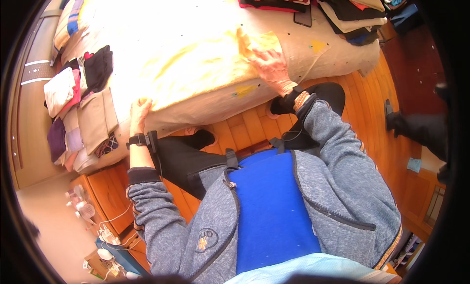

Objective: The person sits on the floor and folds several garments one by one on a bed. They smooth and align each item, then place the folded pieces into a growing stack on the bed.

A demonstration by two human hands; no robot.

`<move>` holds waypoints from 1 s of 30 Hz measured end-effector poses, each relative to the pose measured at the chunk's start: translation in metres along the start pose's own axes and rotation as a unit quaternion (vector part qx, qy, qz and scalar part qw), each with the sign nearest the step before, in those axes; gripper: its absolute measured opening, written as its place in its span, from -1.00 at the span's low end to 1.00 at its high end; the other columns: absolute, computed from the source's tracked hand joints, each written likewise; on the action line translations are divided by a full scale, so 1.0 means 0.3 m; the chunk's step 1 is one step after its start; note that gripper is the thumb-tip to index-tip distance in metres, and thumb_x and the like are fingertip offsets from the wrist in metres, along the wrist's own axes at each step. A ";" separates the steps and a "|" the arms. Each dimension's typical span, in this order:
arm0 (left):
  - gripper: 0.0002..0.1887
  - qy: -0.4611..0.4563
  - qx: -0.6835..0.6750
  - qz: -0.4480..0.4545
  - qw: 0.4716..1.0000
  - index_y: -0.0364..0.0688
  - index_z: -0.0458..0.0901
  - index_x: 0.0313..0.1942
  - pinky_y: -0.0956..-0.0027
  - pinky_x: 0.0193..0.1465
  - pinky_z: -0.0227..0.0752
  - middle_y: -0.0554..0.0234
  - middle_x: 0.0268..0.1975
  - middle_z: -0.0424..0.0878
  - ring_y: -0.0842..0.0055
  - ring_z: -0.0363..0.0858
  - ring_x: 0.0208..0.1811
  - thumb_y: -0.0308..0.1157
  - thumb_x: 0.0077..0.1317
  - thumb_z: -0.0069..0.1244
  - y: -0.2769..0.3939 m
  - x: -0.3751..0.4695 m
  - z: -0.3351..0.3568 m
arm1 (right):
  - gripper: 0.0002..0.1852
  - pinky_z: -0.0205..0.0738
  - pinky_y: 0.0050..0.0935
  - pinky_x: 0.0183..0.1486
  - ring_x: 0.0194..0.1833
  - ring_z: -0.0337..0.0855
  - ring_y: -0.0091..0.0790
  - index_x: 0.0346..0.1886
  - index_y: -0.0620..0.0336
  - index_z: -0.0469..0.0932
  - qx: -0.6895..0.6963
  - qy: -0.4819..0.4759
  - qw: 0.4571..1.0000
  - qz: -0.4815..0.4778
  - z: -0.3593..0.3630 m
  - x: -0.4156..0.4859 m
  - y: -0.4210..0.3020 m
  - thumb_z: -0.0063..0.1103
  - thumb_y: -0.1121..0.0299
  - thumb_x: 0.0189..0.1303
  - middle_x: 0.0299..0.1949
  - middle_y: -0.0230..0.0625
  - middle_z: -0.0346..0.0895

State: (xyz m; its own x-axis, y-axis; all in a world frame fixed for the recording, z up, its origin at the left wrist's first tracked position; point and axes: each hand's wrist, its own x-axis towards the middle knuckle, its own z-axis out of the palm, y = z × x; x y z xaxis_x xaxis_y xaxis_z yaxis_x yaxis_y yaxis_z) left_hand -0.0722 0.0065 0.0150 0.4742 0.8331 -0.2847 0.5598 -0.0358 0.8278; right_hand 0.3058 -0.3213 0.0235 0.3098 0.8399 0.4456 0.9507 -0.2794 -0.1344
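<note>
A pale yellow garment or cloth [191, 67] lies spread along the near edge of the bed [198, 118], its surface washed out by bright light. My left hand [140, 109] is at the cloth's lower left corner, fingers curled onto its edge. At the cloth's right end, my right hand [270, 67] rests on a bunched, folded-over part with its fingers bent; whether it pinches the fabric cannot be made out. Both wrists wear black straps.
Folded clothes [97, 118] are piled on the bed at left, more [352, 15] at the upper right beside a smartphone [302, 18]. A wooden cabinet [110, 195] with cables stands lower left. Another person's leg [418, 131] shows at far right above the wooden floor [361, 111].
</note>
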 end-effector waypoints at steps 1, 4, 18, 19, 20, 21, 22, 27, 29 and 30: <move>-0.69 0.012 0.015 -0.001 1.000 -0.36 0.68 -0.11 0.43 -0.13 0.48 0.26 -0.21 0.73 0.60 0.60 -0.24 -0.29 0.28 0.23 -0.011 0.008 0.004 | -0.77 0.39 -0.09 0.22 0.19 0.54 -0.15 -0.09 0.03 0.70 0.010 0.021 1.000 0.017 0.000 -0.002 -0.013 0.15 0.39 0.22 0.23 -0.36 0.56; -0.67 0.037 0.032 -0.004 0.999 -0.39 0.67 -0.11 0.41 -0.15 0.49 0.24 -0.21 0.73 0.59 0.60 -0.23 -0.28 0.28 0.24 -0.044 0.026 0.011 | -0.76 0.34 -0.11 0.25 0.26 0.46 -0.17 -0.10 0.08 0.68 0.035 0.083 0.995 0.038 0.009 -0.002 -0.015 0.18 0.42 0.16 0.26 -0.34 0.53; -0.61 -0.005 0.005 -0.029 1.000 -0.41 0.62 0.01 0.45 -0.06 0.48 0.27 -0.15 0.69 0.60 0.58 -0.17 -0.28 0.32 0.23 -0.029 0.011 0.010 | -0.61 0.35 -0.23 0.13 0.13 0.51 -0.27 0.07 0.05 0.62 -0.021 0.069 0.994 0.085 0.046 -0.011 0.037 0.26 0.38 0.12 0.15 -0.38 0.56; -0.60 0.000 0.002 -0.032 0.999 -0.41 0.63 0.01 0.45 -0.04 0.48 0.28 -0.15 0.69 0.60 0.58 -0.16 -0.28 0.32 0.23 -0.028 0.010 0.007 | -0.57 0.35 -0.24 0.14 0.14 0.52 -0.28 0.11 0.05 0.61 -0.013 0.069 0.992 0.106 0.052 -0.007 0.053 0.28 0.37 0.10 0.15 -0.36 0.55; -0.60 -0.010 -0.008 -0.038 0.999 -0.40 0.63 0.01 0.44 -0.01 0.46 0.28 -0.13 0.69 0.60 0.58 -0.14 -0.27 0.32 0.23 -0.027 0.009 0.007 | -0.48 0.36 -0.20 0.20 0.17 0.53 -0.23 0.19 0.07 0.54 0.009 0.072 0.990 0.122 0.059 -0.001 0.066 0.31 0.36 0.08 0.15 -0.27 0.55; -0.61 -0.013 -0.016 -0.042 0.999 -0.38 0.64 0.02 0.44 0.03 0.44 0.29 -0.12 0.70 0.59 0.58 -0.12 -0.27 0.32 0.23 -0.026 0.011 0.006 | -0.47 0.37 -0.19 0.21 0.17 0.54 -0.19 0.19 0.09 0.53 0.041 0.065 0.986 0.147 0.064 0.005 0.083 0.31 0.35 0.07 0.15 -0.24 0.55; -0.61 -0.006 -0.017 -0.052 0.998 -0.37 0.65 0.02 0.43 0.06 0.42 0.29 -0.11 0.70 0.59 0.58 -0.10 -0.26 0.32 0.23 -0.026 0.010 0.005 | -0.46 0.38 -0.18 0.22 0.16 0.54 -0.16 0.20 0.11 0.52 0.076 0.059 0.979 0.177 0.069 0.010 0.096 0.32 0.35 0.07 0.15 -0.21 0.55; -0.55 -0.004 -0.020 -0.055 0.998 -0.38 0.63 0.09 0.42 0.17 0.38 0.23 -0.01 0.70 0.54 0.58 0.01 -0.24 0.32 0.23 -0.020 -0.003 -0.001 | -0.43 0.50 -0.23 0.15 0.08 0.60 -0.10 0.21 0.17 0.51 0.247 0.040 0.922 0.296 0.079 0.032 0.139 0.34 0.29 0.08 0.05 -0.14 0.56; -0.53 -0.002 -0.024 -0.055 0.998 -0.39 0.61 0.11 0.41 0.20 0.38 0.19 0.02 0.70 0.53 0.58 0.04 -0.25 0.32 0.23 -0.018 -0.013 -0.004 | -0.52 0.52 -0.27 0.09 0.01 0.63 -0.20 0.11 0.15 0.60 0.247 0.009 0.919 0.307 0.079 0.039 0.153 0.35 0.27 0.09 -0.04 -0.20 0.58; -0.52 0.004 -0.034 -0.047 0.998 -0.40 0.60 0.12 0.41 0.20 0.39 0.17 0.03 0.69 0.53 0.58 0.05 -0.26 0.32 0.23 -0.017 -0.015 -0.002 | -0.56 0.53 -0.27 0.07 -0.02 0.64 -0.22 0.08 0.14 0.62 0.245 0.004 0.919 0.307 0.078 0.043 0.162 0.34 0.26 0.09 -0.07 -0.22 0.59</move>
State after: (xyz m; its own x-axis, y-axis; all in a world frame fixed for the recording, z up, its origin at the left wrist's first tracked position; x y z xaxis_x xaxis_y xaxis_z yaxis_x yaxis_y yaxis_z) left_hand -0.0776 0.0033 0.0123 0.4166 0.8352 -0.3591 0.5543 0.0797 0.8285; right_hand 0.3561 -0.3131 0.0019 0.7920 0.5896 0.1584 0.4877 -0.4549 -0.7451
